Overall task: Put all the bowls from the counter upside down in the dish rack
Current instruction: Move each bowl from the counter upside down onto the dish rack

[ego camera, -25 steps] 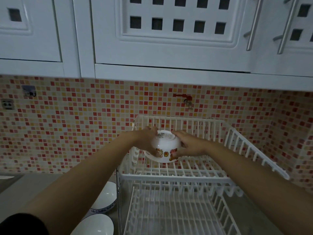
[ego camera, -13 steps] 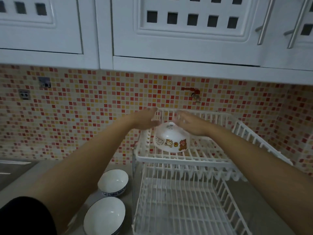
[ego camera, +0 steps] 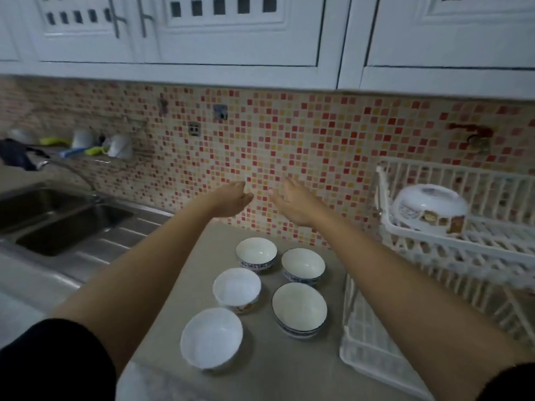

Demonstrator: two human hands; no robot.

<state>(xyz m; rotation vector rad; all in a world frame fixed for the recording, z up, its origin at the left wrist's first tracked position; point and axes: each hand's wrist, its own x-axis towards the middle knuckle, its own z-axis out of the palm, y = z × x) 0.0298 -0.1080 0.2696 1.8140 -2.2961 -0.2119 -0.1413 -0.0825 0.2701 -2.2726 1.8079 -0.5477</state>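
A white bowl with cartoon pictures (ego camera: 428,208) lies upside down on the upper tier of the white dish rack (ego camera: 492,247) at the right. Several white bowls stand upright on the grey counter: the nearest plain one (ego camera: 211,338), a blue-rimmed one (ego camera: 299,309), one with a picture (ego camera: 236,289), and two blue-patterned ones (ego camera: 256,253) (ego camera: 303,266) at the back. My left hand (ego camera: 231,199) and my right hand (ego camera: 292,202) hover empty above the bowls, in front of the mosaic wall, fingers apart.
A steel double sink (ego camera: 58,224) with a tap (ego camera: 66,169) lies at the left, with cups and cloths behind it. The rack's lower tier (ego camera: 373,337) stands right beside the bowls. White wall cabinets (ego camera: 231,33) hang overhead.
Both hands let go of the pictured bowl, now resting upside down on the upper tier. The view swung left, and both hands moved left over the bowls on the counter.
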